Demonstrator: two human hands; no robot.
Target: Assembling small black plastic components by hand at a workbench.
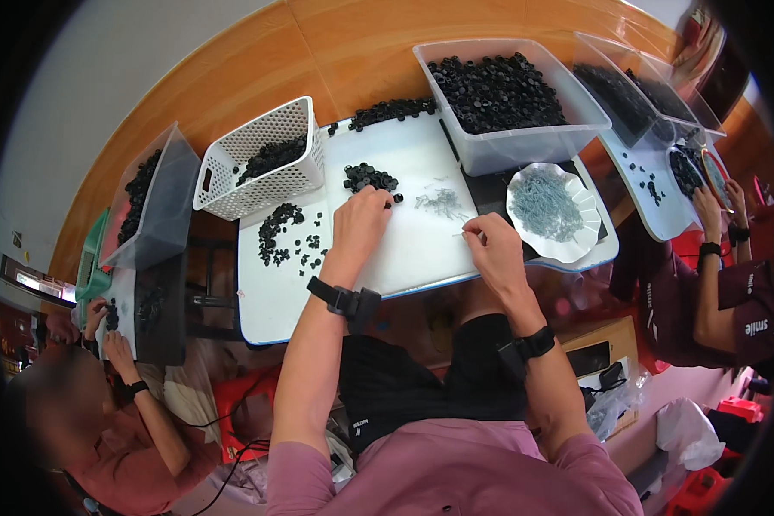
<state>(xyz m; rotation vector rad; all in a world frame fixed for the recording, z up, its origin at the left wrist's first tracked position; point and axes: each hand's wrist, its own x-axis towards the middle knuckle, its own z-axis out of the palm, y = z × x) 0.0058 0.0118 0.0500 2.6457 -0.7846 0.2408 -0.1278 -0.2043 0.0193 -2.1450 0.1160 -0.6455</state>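
My left hand (364, 222) reaches the small pile of black round plastic parts (368, 176) on the white tabletop (396, 249). Its fingers are bent together at the near edge of the pile, and a small black part shows at the fingertips. To the right, my right hand (495, 248) is pinched just above the table. A thin, pale pin-like piece seems to stick out from its thumb and forefinger. Beyond that hand lies a loose scatter of thin grey metal pins (441, 202). More pins (543, 204) fill a white fluted dish (582, 243) on the right.
Smaller black pieces (275, 232) lie at the table's left. A white perforated basket (224, 205) and a large clear bin (525, 146), both holding black parts, stand at the back. Co-workers' hands (120, 351) work at neighbouring tables on both sides.
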